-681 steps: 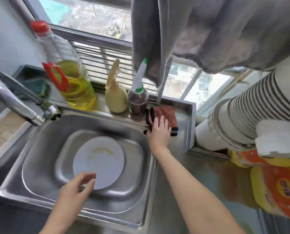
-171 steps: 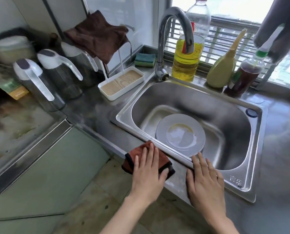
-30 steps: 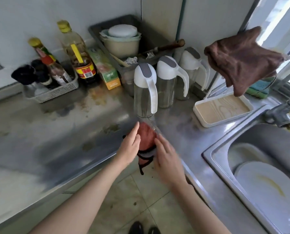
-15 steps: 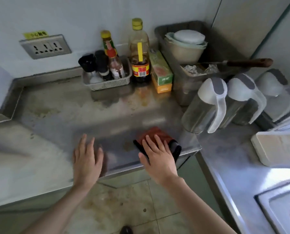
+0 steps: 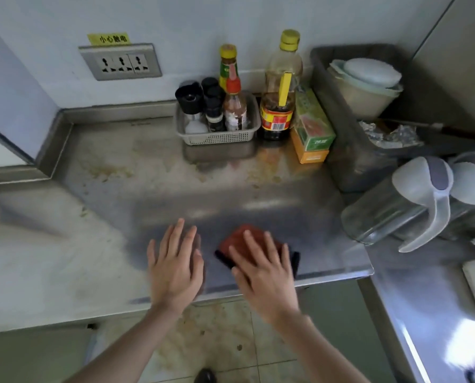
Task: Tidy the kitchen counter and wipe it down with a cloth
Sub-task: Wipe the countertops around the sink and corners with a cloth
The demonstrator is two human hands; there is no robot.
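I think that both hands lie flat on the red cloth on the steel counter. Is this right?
Not quite. The head view shows only the right hand flat on the red cloth. The left hand lies flat on the bare steel counter, beside the cloth and not on it.

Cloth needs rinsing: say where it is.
Head view: the red cloth lies under the right hand at the front edge of the counter, left hand flat beside it.
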